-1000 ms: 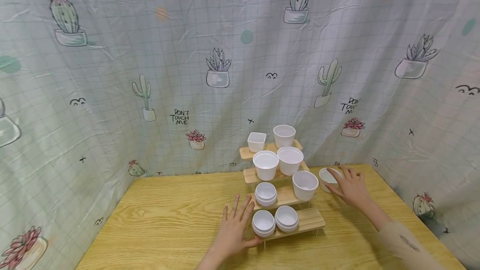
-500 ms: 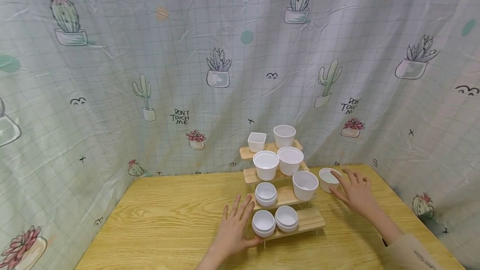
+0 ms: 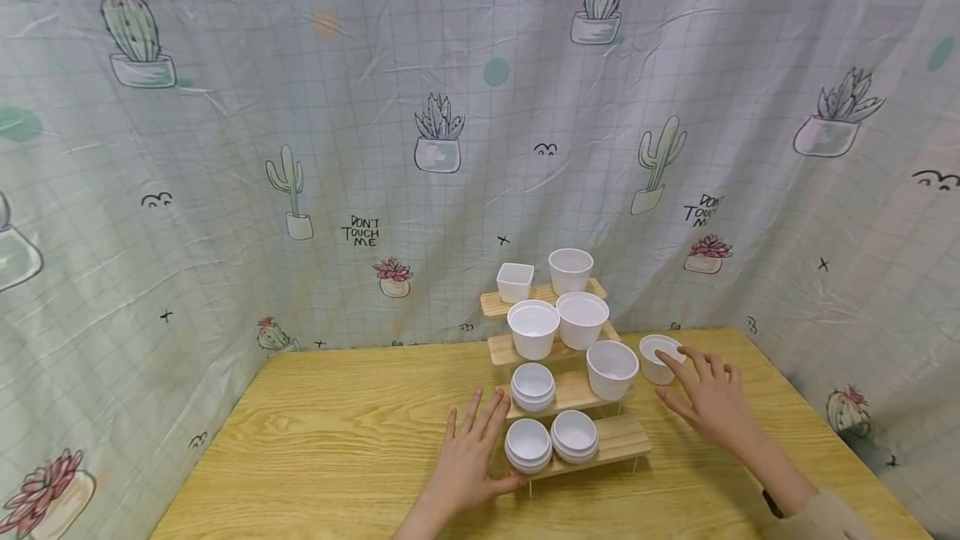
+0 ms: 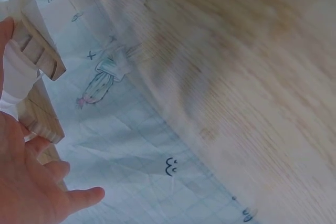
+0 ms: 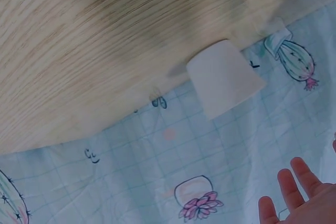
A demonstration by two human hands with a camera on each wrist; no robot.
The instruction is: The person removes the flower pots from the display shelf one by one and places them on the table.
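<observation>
A four-step wooden stand (image 3: pixel 628 435) bears several white pots. My left hand (image 3: pixel 467 463) is at its left end, fingers spread, with the thumb by the lowest step. In the left wrist view that hand (image 4: pixel 37 182) lies against the step ends (image 4: pixel 38 116). Right of the stand, a round white pot (image 3: pixel 654 368) stands upright on the table. My right hand (image 3: pixel 716 407) hovers beside this pot, fingers loosely bent and one fingertip overlapping its rim in the head view. The right wrist view shows the pot (image 5: pixel 223 80) apart from the hand (image 5: pixel 310 203).
Two ribbed pots, one of them a small pot (image 3: pixel 528 445), sit on the lowest step. A square pot (image 3: pixel 515 283) stands on the top step. The yellow wood-grain table (image 3: pixel 322 432) meets a cactus-print curtain (image 3: pixel 435 223) at the back and both sides.
My right hand has drawn back a little, down and right, from the pot beside the stand. That pot stays in place. The left hand has not visibly moved.
</observation>
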